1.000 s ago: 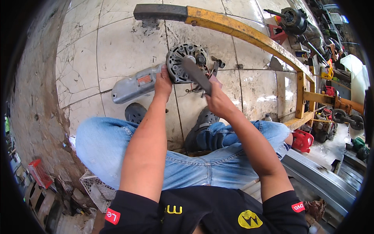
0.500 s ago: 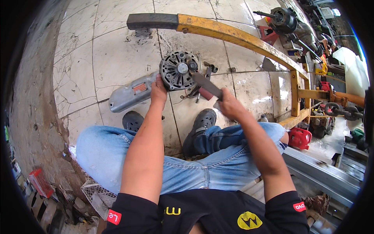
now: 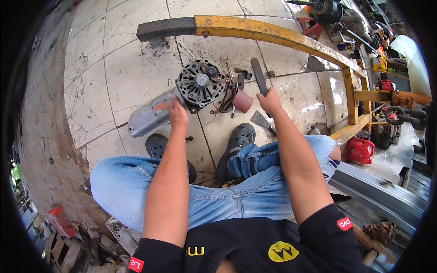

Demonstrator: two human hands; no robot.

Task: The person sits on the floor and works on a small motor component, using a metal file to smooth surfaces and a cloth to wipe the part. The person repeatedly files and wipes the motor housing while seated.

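On the floor in front of me is a motor with a round slotted metal end (image 3: 196, 91) and a long grey housing (image 3: 148, 119) with an orange-red label. My left hand (image 3: 178, 113), slightly blurred, grips the motor where the housing meets the round end. To the right, my right hand (image 3: 270, 101) is closed around the lower end of a dark flat metal bar (image 3: 259, 75), which points away from me, apart from the motor. Between them lie a reddish-brown roll (image 3: 242, 101), thin wires and small parts. A scraper (image 3: 261, 119) lies below my right hand.
A yellow steel frame (image 3: 255, 30) with a dark end arches beyond the motor and down the right side. Farther right are a heavy chain (image 3: 407, 117), a red container (image 3: 360, 150) and machine parts. A small bottle (image 3: 315, 129) stands by my right knee. A bolt lies near my left shoe (image 3: 156, 144).
My right hand has drawn the flat bar off the motor's round end to the right, and the bar now points away from me. My left hand has shifted slightly left and down the motor.
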